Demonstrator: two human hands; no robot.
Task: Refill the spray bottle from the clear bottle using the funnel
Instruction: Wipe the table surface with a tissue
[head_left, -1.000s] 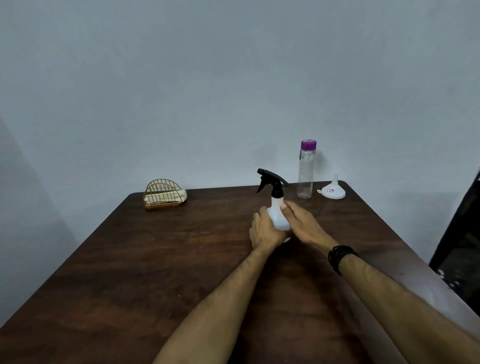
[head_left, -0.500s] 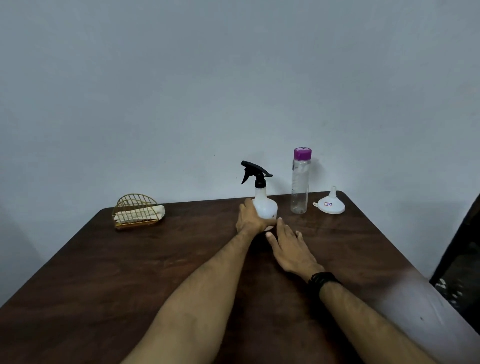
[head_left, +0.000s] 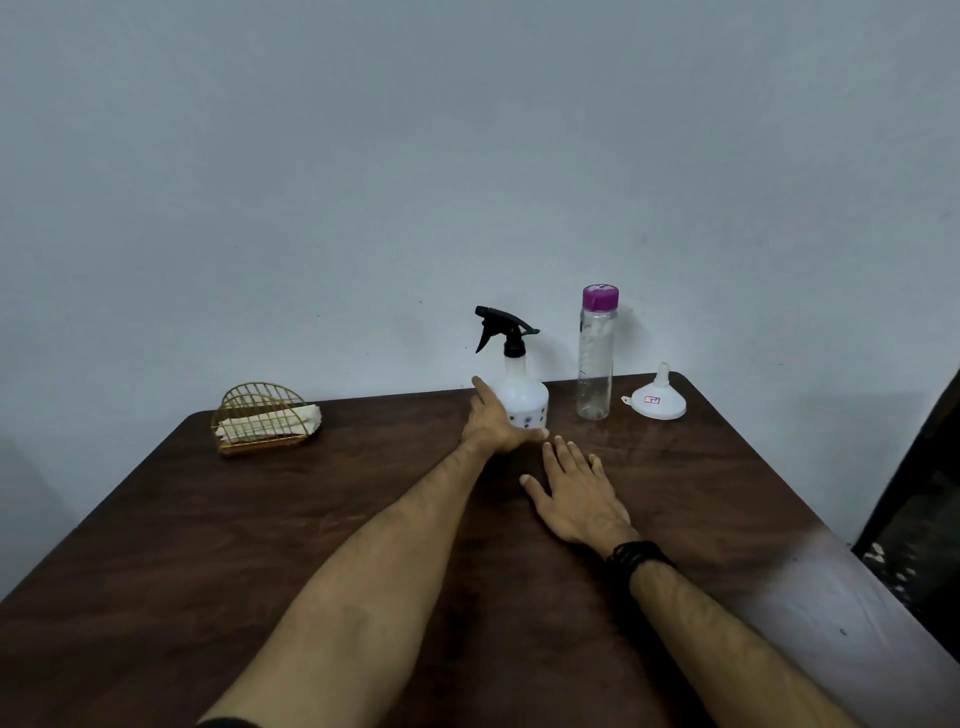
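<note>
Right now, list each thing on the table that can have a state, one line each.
spray bottle: upright, black trigger head on, gripped at its base
clear bottle: upright, purple cap on
funnel: upside down, spout up, untouched
wire holder: lying on its side, napkins in it
left hand: closed around the spray bottle
right hand: open, flat, empty

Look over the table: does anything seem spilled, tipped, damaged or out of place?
Nothing stands out. The spray bottle and clear bottle stand upright and capped, the funnel rests mouth-down, and no spill shows on the table.
</note>
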